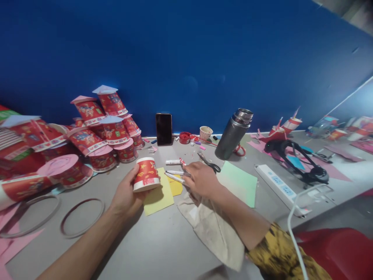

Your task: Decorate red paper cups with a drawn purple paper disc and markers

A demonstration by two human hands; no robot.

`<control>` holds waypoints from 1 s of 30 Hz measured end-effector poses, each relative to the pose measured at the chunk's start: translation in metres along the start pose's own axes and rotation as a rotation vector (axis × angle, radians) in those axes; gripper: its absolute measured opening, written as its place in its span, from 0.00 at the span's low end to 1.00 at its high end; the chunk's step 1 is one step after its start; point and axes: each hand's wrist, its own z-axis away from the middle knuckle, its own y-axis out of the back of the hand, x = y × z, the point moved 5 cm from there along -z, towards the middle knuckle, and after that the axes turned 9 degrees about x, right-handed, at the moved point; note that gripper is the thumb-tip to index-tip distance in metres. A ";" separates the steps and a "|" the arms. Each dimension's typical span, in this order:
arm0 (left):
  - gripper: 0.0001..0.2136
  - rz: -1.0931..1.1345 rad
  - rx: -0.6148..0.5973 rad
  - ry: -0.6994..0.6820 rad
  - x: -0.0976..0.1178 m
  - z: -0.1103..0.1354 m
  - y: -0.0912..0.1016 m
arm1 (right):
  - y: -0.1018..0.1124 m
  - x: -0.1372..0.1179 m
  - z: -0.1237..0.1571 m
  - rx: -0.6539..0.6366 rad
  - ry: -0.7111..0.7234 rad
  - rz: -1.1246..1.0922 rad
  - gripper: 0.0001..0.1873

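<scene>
My left hand (129, 190) is wrapped around a red paper cup (147, 172) with yellow patterns and a white band, tilted above a yellow paper sheet (159, 198). At the middle of the desk, the curled fingers of my right hand (201, 179) close on the near ends of slim white pens (175, 177). Part of that grip is hidden by the hand itself. Just beyond lies a white marker (173, 162). Black scissors (210, 163) rest behind my right hand, and a beige cloth (215, 233) lies under its wrist and forearm.
Stacked red paper cups (96, 140) with paper tops fill the left, near two rings (83, 217). A phone (164, 129) stands against the blue wall. Right of centre are a dark thermos (234, 134), green paper (239, 182), a power strip (281, 188) and a black headset-like frame (298, 161).
</scene>
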 end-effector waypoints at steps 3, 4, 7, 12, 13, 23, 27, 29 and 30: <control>0.15 0.015 -0.017 0.000 -0.001 -0.002 0.000 | 0.008 0.013 -0.005 0.021 -0.113 0.053 0.16; 0.15 0.019 -0.030 0.004 -0.001 -0.002 -0.001 | 0.011 0.021 -0.006 0.041 -0.172 0.061 0.17; 0.15 0.020 -0.040 0.010 -0.002 -0.001 -0.002 | 0.024 0.051 -0.010 0.157 -0.363 0.053 0.21; 0.13 0.001 -0.034 0.036 -0.004 0.001 -0.001 | 0.033 0.094 -0.016 0.288 -0.454 -0.010 0.20; 0.13 0.003 -0.031 0.043 -0.005 0.001 0.000 | 0.031 0.099 -0.016 0.276 -0.452 -0.016 0.20; 0.12 -0.011 -0.011 0.027 -0.007 -0.004 0.002 | 0.014 0.128 -0.017 0.135 -0.515 0.001 0.17; 0.12 -0.022 -0.015 0.031 -0.008 -0.006 0.003 | 0.010 0.126 -0.016 0.059 -0.495 0.027 0.15; 0.13 -0.031 -0.013 0.027 -0.008 -0.006 0.003 | 0.009 0.123 -0.015 0.028 -0.483 0.046 0.15; 0.13 -0.036 -0.009 0.025 -0.008 -0.006 0.003 | 0.009 0.122 -0.015 0.018 -0.479 0.057 0.16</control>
